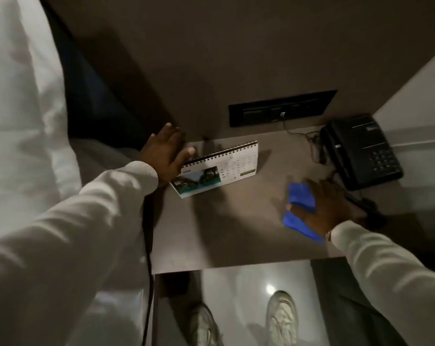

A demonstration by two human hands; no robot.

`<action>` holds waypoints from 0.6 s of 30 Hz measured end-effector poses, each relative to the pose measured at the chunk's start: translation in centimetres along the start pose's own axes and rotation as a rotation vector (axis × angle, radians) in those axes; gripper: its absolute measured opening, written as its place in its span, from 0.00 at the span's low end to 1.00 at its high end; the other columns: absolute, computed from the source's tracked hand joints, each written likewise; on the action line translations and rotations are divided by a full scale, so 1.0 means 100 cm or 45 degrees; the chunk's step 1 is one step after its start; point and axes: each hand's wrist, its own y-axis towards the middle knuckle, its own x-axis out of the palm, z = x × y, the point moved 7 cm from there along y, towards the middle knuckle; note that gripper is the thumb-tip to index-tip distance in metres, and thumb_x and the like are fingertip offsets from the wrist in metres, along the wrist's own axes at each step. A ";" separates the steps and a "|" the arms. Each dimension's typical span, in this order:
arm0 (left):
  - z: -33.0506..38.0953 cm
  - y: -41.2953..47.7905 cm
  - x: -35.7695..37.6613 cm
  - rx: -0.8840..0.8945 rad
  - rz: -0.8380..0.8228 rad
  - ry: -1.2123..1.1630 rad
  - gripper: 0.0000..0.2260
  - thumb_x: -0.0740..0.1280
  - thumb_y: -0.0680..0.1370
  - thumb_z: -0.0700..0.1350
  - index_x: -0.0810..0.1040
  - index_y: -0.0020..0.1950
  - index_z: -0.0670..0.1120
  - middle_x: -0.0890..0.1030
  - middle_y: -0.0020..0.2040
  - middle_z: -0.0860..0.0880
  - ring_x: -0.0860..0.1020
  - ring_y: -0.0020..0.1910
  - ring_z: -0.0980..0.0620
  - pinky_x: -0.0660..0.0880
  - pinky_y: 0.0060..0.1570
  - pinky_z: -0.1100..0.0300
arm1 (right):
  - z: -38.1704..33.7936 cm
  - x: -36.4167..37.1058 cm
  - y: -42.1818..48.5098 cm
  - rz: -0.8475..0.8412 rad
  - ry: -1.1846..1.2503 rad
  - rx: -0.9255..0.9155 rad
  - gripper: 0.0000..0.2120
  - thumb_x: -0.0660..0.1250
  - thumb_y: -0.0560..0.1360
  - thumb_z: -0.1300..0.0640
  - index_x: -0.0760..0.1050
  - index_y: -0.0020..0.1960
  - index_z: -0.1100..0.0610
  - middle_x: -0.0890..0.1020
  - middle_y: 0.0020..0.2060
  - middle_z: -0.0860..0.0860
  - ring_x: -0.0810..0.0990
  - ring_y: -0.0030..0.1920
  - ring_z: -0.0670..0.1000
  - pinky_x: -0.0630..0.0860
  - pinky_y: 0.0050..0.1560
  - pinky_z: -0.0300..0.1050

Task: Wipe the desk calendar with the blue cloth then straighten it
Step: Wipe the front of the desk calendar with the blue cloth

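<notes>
- Setting: dim room; brown desk [236, 221] against a wall panel, white bedding to its left. Landmark for all entries: the desk calendar [219, 168].
- Left hand [165, 156]: at the calendar's left end, fingers spread flat against its spiral-bound edge and the desk; grip apart, clasping nothing.
- Desk calendar: standing skewed near the desk's back-left, picture side towards the camera.
- Blue cloth [301, 211]: well right of the calendar, lying on the desk.
- Right hand [323, 206]: pressed on the cloth, fingers apart, not closed round it.
- Telephone [361, 151]: right of the calendar, beyond the cloth.
- Handling note: steady the calendar with the left hand; gather the cloth, wipe lightly so the stand does not tip.
</notes>
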 end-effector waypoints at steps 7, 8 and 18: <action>-0.012 0.015 0.018 0.469 -0.019 0.053 0.37 0.49 0.75 0.64 0.52 0.79 0.45 0.54 0.81 0.45 0.46 0.81 0.48 0.48 0.78 0.44 | 0.007 0.057 0.014 0.315 -0.015 0.179 0.38 0.49 0.68 0.28 0.53 0.75 0.41 0.54 0.78 0.56 0.50 0.76 0.66 0.55 0.69 0.75; -0.009 0.015 0.019 0.553 -0.020 0.034 0.36 0.50 0.76 0.63 0.50 0.79 0.45 0.53 0.81 0.46 0.46 0.81 0.49 0.49 0.78 0.44 | 0.009 0.061 0.015 0.351 -0.012 0.217 0.35 0.50 0.71 0.31 0.52 0.75 0.40 0.53 0.79 0.54 0.48 0.77 0.67 0.51 0.68 0.78; 0.004 0.021 0.051 1.124 -0.144 0.397 0.42 0.56 0.76 0.67 0.40 0.80 0.46 0.42 0.82 0.49 0.42 0.81 0.47 0.50 0.78 0.41 | 0.010 0.065 0.015 0.708 -0.020 0.148 0.28 0.70 0.71 0.63 0.70 0.70 0.56 0.69 0.72 0.63 0.66 0.64 0.78 0.67 0.61 0.76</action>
